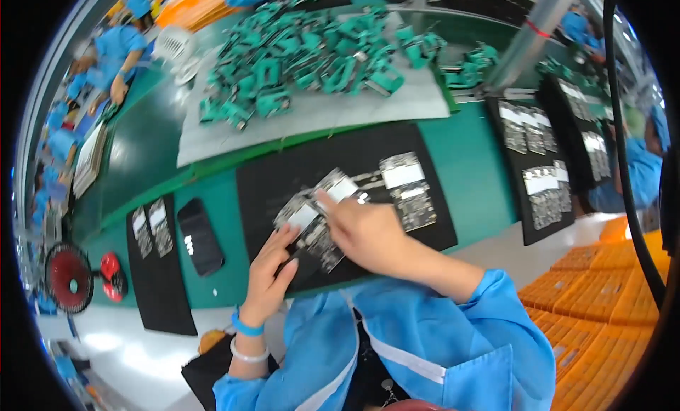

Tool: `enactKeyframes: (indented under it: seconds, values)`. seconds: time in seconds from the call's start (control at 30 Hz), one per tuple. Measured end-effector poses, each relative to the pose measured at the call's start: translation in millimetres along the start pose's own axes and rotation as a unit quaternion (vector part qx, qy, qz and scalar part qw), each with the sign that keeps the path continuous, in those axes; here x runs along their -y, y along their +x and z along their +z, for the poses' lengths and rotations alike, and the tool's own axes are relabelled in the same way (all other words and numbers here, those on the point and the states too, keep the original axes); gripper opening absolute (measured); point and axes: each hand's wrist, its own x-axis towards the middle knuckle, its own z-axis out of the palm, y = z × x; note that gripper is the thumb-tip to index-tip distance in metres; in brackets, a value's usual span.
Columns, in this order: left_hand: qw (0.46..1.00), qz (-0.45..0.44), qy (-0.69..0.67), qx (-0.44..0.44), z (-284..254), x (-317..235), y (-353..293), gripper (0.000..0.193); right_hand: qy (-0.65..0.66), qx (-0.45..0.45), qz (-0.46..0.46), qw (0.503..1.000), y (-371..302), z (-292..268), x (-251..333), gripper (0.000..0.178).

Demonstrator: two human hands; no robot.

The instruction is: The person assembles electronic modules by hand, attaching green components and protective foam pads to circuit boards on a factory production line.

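On a black mat [283, 170] in front of me lie several thin circuit boards with white patches. My left hand [270, 271] rests its fingertips on the lower edge of a tilted board [304, 216], thumb and fingers apart. Just to the right, my right hand [365, 234] has its forefinger at the left edge of a second tilted board [336, 181], with the other fingers curled; its grip is partly hidden beneath the hand. Further right on the mat sits another group of boards [411, 202].
Beyond the mat, a heap of green frames [297, 57] covers a pale sheet [234, 145]. A phone [200, 237] and a black mat with boards [161, 269] lie left. More boards [542, 188] lie on mats at right. Orange trays [588, 290] are stacked right; co-workers sit around.
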Motion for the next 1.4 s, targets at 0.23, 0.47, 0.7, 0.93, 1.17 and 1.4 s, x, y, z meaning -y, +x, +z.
enactKeyframes:
  seconds: [0.23, 0.47, 0.7, 0.93, 1.17, 1.4]
  values:
    - [0.998, -0.004, -0.043, 0.036, -6, 6, 27, 0.024, -0.218, -0.21, 0.292, 0.907, -42, -113, -180, 0.016]
    - [0.949, -0.052, -0.238, -0.199, 23, 13, 23, 0.031, -0.147, -0.213, 0.253, 0.932, 6, -166, -227, 0.031]
    - [0.916, -0.098, -0.283, -0.266, 29, 23, 22, 0.033, -0.362, -0.168, 0.185, 0.898, 95, -155, -343, 0.035]
    - [0.938, -0.09, -0.237, -0.236, 30, 15, 31, 0.026, -0.287, -0.172, 0.272, 0.902, 119, -200, -343, 0.043]
    - [0.941, -0.095, -0.232, -0.226, 29, 10, 29, 0.024, 0.043, -0.023, 0.162, 0.986, 117, -189, -184, 0.045]
    - [0.985, 0.139, 0.097, -0.042, 16, -54, 71, 0.013, -0.116, 0.143, -0.031, 0.982, 98, -59, -127, 0.038]
